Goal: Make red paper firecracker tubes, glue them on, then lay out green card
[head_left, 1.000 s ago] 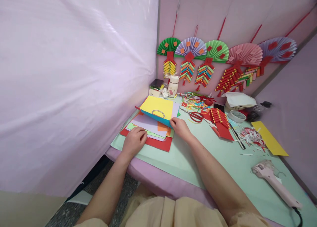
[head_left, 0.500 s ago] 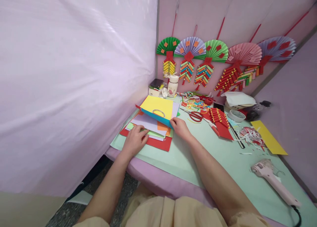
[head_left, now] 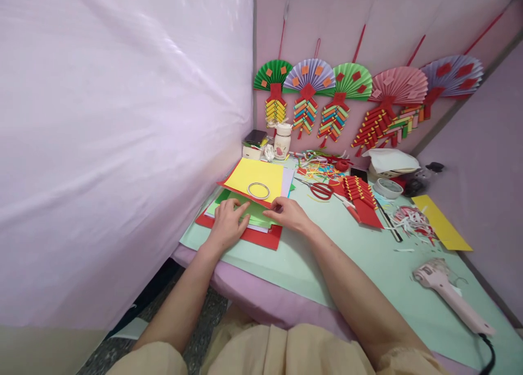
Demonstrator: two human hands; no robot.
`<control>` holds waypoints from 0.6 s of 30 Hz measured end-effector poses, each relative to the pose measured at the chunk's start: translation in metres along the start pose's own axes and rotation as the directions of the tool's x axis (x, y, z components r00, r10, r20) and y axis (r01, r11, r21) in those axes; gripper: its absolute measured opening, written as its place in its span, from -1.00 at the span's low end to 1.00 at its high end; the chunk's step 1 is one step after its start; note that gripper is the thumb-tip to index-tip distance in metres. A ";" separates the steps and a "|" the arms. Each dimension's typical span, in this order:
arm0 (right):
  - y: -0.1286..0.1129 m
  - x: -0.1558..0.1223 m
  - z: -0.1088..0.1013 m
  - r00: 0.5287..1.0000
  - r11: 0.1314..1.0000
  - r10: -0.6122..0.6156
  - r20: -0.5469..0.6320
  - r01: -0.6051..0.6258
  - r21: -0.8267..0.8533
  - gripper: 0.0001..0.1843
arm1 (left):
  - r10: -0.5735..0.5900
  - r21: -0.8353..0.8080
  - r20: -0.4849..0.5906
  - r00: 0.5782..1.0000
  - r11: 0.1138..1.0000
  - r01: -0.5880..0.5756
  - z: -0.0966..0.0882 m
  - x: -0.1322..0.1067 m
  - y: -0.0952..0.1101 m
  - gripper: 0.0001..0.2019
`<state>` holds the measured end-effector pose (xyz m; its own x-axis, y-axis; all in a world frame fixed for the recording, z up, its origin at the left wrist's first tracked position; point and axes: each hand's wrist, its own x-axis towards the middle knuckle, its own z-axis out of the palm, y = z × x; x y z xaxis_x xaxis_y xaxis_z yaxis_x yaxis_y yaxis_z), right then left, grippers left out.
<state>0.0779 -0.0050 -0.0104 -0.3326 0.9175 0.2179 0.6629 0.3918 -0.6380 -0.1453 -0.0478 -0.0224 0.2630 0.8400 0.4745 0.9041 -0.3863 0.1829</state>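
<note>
A stack of coloured paper sheets (head_left: 261,236) lies at the left end of the pale green mat (head_left: 310,266), with a red sheet at the bottom. My right hand (head_left: 288,215) grips the near edge of the upper sheets, which are lifted a little; a yellow sheet (head_left: 255,174) is on top and a thin ring (head_left: 258,190) rests on it. My left hand (head_left: 226,226) lies on the uncovered green sheet (head_left: 255,216) beneath them, fingers stretched forward, index finger under the raised edge.
Red-handled scissors (head_left: 322,190), a red folded paper firecracker piece (head_left: 359,196), paper scraps (head_left: 411,220) and a yellow strip (head_left: 441,223) lie to the right. A pink glue gun (head_left: 445,294) lies near right. A jar (head_left: 281,143) stands at the back. Paper fans (head_left: 351,83) hang on the wall.
The right hand let more sheets fall from the lifted bundle, so a green sheet now shows instead of lilac. The left hand slid forward onto it. The camera drifted slightly.
</note>
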 end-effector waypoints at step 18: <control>0.003 0.006 0.005 0.995 0.984 0.100 -0.026 -0.095 0.152 -0.68 | 0.063 -0.130 0.054 0.997 0.990 -0.056 0.005 -0.001 -0.003 -0.73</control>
<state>0.0752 0.0014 -0.0147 -0.2471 0.9537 0.1717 0.5817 0.2877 -0.7608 -0.1468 -0.0457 -0.0274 0.3376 0.8334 0.4375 0.8367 -0.4786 0.2662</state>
